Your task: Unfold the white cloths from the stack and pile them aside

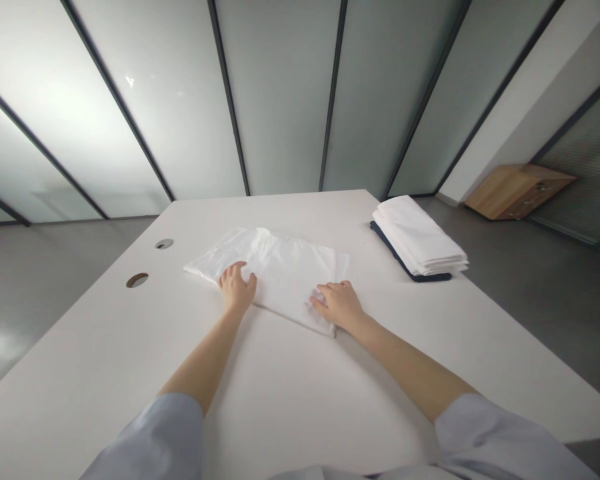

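Observation:
A white folded cloth (280, 267) lies flat on the white table (300, 400), a little beyond the middle. My left hand (236, 288) rests palm down on the cloth's near left edge, fingers spread. On the cloth's near right corner lies my right hand (338, 303), fingers curled over the fabric there. Whether that hand pinches the corner or only presses on it I cannot tell.
A stack of folded white cloths (418, 235) sits on a dark folded one (410, 268) at the table's far right edge. Two round cable holes (137, 280) are at the far left. A wooden cabinet (517, 191) stands on the floor at right; glass partitions behind.

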Demonstrator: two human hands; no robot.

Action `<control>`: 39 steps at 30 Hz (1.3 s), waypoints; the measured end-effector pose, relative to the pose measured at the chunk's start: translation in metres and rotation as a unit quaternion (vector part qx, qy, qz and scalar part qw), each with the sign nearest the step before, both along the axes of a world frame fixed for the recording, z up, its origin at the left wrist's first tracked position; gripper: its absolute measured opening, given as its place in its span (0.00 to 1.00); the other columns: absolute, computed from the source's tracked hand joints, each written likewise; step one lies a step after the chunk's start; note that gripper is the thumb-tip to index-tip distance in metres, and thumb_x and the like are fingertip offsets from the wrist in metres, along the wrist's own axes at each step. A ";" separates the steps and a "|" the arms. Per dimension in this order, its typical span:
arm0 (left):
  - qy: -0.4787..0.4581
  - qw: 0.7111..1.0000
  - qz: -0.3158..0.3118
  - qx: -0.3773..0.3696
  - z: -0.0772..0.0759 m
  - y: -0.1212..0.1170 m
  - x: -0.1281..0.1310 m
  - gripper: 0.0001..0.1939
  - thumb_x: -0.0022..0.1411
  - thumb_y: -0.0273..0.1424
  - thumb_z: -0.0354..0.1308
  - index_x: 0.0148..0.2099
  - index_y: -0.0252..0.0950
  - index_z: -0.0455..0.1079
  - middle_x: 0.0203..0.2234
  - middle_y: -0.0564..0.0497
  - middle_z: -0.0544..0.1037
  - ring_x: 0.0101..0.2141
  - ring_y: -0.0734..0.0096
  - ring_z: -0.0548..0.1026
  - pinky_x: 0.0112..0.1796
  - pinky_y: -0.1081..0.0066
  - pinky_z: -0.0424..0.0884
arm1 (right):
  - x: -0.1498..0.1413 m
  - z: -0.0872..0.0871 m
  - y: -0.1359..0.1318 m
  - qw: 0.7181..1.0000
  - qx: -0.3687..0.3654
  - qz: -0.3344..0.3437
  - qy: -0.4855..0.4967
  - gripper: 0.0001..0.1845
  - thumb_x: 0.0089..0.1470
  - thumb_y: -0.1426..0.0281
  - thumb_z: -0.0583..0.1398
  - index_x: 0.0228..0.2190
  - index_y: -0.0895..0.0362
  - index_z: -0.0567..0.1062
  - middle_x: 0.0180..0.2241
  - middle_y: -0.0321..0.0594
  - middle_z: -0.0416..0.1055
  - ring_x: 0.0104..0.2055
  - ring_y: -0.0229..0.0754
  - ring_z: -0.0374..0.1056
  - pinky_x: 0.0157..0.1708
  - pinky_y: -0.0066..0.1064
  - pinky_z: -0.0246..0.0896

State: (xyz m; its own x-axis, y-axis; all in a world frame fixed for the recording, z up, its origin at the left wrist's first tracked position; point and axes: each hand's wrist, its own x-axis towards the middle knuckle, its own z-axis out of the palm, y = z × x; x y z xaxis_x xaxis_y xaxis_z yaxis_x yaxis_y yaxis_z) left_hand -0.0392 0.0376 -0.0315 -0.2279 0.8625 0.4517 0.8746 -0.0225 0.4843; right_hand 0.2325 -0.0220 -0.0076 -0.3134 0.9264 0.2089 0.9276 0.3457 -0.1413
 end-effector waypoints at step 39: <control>0.118 0.935 -0.330 -0.063 0.007 -0.022 0.033 0.37 0.57 0.27 0.56 0.68 0.47 0.53 0.68 0.42 0.48 0.50 0.56 0.73 0.47 0.59 0.73 | -0.017 -0.006 -0.016 0.894 -0.037 0.318 0.313 0.17 0.62 0.65 0.51 0.46 0.54 0.75 0.49 0.46 0.73 0.53 0.44 0.68 0.53 0.40 0.63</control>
